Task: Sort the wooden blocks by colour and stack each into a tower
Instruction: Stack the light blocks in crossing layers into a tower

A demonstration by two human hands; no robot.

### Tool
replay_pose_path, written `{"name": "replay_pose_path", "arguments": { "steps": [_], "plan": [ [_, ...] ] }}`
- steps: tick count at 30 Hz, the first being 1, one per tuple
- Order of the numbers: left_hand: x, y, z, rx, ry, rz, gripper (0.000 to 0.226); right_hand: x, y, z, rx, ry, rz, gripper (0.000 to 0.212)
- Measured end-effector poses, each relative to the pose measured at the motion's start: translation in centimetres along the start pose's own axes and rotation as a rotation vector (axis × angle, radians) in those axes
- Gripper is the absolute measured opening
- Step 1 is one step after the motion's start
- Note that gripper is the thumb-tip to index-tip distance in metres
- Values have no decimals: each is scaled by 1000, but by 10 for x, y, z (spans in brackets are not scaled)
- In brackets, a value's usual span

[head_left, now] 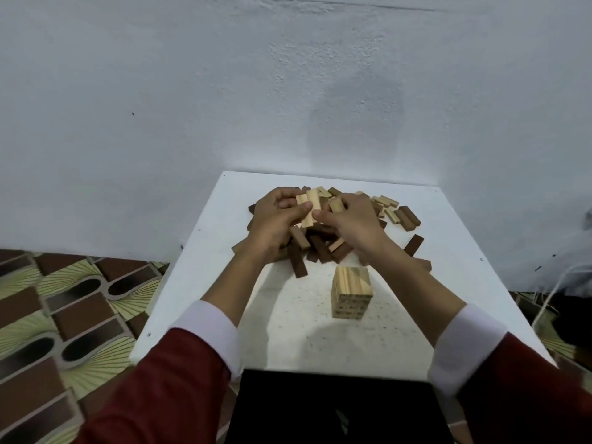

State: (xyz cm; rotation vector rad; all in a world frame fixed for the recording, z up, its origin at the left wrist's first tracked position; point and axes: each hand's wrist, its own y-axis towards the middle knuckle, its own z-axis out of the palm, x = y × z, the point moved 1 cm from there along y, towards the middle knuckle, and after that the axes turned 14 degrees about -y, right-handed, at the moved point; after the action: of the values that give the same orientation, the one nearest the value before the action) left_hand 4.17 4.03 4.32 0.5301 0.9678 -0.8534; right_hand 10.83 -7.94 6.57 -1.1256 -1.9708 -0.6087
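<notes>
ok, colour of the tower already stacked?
Light, pale pine tower, on the white table; clearest in the head view.

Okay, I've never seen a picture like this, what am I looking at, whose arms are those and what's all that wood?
There is no machine here. The one picture comes from a camera worn on a person's head, looking down at their own arms. The left hand grips a few pale blocks side by side; the right hand pinches another pale block above a mixed pile of pale and dark brown blocks. Nearer the person, on the white table, stands a short tower of pale blocks.
</notes>
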Motion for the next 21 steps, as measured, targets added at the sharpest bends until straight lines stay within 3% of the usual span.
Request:
{"name": "replay_pose_path", "arguments": {
  "steps": [4, 9, 12, 15, 21],
  "plan": [
    [3, -19, -39, -40, 63, -8, 23, 6, -19, 31, 98, -6, -27, 18],
    [28, -52, -88, -79, 269, -21, 21, -2, -51, 85, 56, -89, -186, 31],
    [52, -64, -105, -71, 385, -126, 19, -33, -57, 111, 62, -165, -57, 11],
    [65, -64, -114, -68, 530, -92, 18, -61, -59, 129, 19, -197, 140, 24],
    [66, -54, -111, 42, 805, 3, 17, -70, -56, 134, -6, -356, 63, 28]
  ]
}}
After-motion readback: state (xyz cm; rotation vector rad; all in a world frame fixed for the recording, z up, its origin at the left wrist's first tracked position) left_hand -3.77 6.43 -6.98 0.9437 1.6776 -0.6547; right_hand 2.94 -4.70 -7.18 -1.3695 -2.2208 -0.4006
